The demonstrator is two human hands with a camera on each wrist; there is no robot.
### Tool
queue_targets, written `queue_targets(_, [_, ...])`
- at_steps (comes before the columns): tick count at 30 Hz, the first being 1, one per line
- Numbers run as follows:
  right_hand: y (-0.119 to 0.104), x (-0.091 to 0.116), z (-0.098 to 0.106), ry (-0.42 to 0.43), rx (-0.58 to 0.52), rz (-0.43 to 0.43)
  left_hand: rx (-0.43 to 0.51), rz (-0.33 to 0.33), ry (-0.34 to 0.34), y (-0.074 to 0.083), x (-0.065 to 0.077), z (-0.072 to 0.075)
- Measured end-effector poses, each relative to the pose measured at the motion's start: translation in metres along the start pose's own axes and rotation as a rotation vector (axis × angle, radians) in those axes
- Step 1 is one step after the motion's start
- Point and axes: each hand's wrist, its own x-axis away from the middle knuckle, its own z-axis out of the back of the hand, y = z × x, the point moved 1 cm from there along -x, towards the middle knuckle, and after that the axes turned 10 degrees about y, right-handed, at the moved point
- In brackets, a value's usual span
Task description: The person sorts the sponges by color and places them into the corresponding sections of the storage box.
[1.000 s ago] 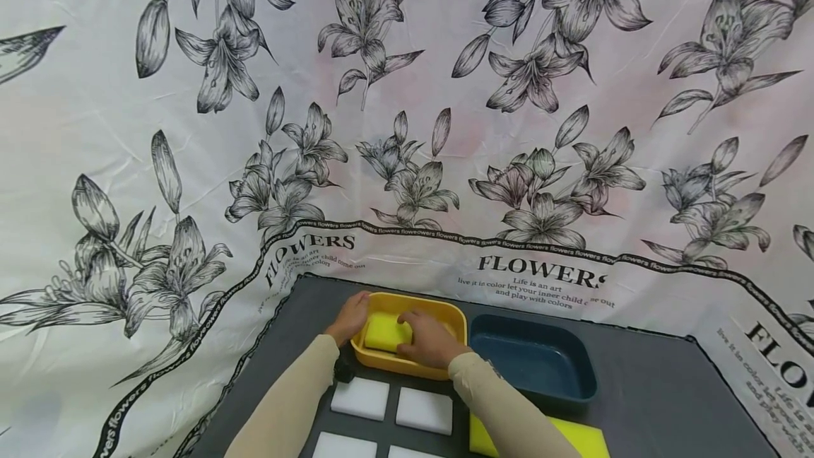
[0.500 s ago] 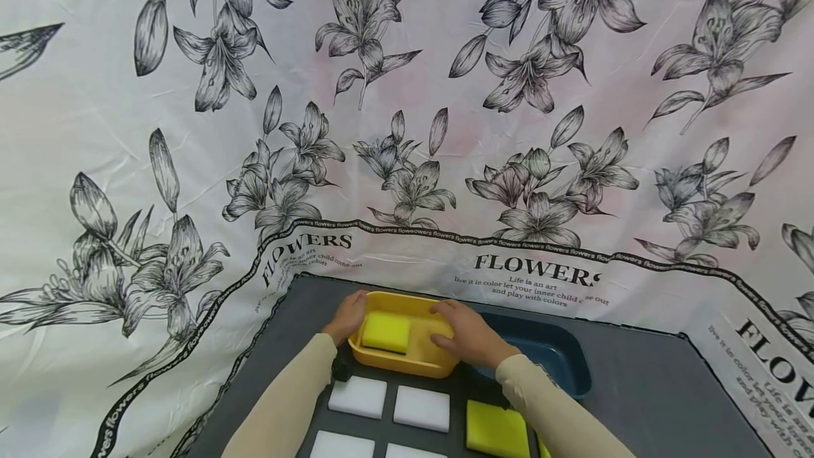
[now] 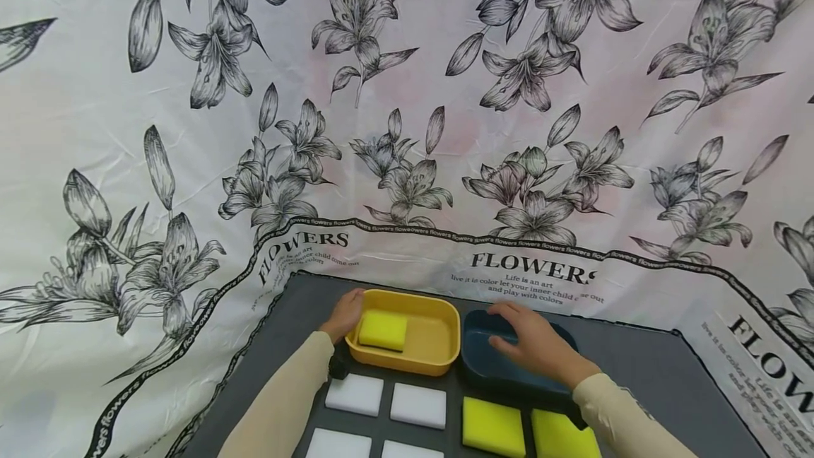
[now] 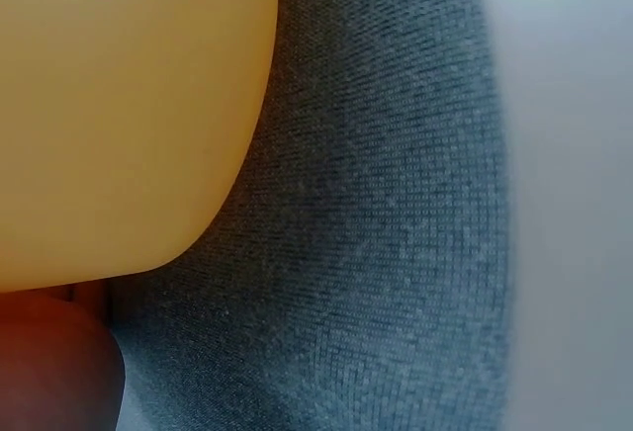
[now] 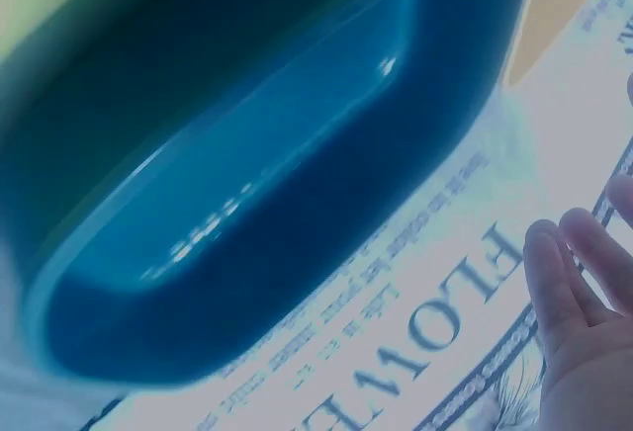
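Note:
My left hand [image 3: 343, 315] holds the left end of a yellow tub [image 3: 448, 366], its fingertips at the rim. Part of a digit [image 4: 54, 362] shows against the tub's smooth outer wall [image 4: 129, 125] in the left wrist view; the other fingers are hidden there. A bright yellow sponge block [image 3: 383, 331] lies in the left part of that tub. Over the dark blue tub [image 3: 478, 355] is my right hand [image 3: 533, 339], thumb and fingers spread with nothing between them. The right wrist view shows the blue tub's glossy inside [image 5: 287, 194] and the loosely extended fingers.
In front of the tubs lie several white sponge blocks [image 3: 418, 405] in rows, with yellow sponge blocks [image 3: 492, 426] to their right. All rest on a grey tabletop [image 3: 642, 373]. A flower-printed cloth [image 3: 407, 161] hangs behind and beside it.
My right hand has let go of the yellow sponge, leaving it in the yellow tub, and moved right over the blue tub. My left hand stays at the yellow tub's end.

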Motion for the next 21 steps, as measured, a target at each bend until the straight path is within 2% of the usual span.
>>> queue_targets(10, [0.02, 0.045, 0.043, -0.034, 0.059, -0.065, 0.016, -0.004, -0.003, -0.002, -0.001, 0.001])
queue_targets(17, [0.034, 0.071, 0.07, -0.189, 0.035, -0.179, -0.006, -0.002, 0.0, -0.002, -0.003, 0.0])
queue_targets(21, [0.042, 0.087, 0.083, -0.235, 0.04, -0.228, -0.011, 0.001, 0.001, -0.002, -0.003, 0.0])
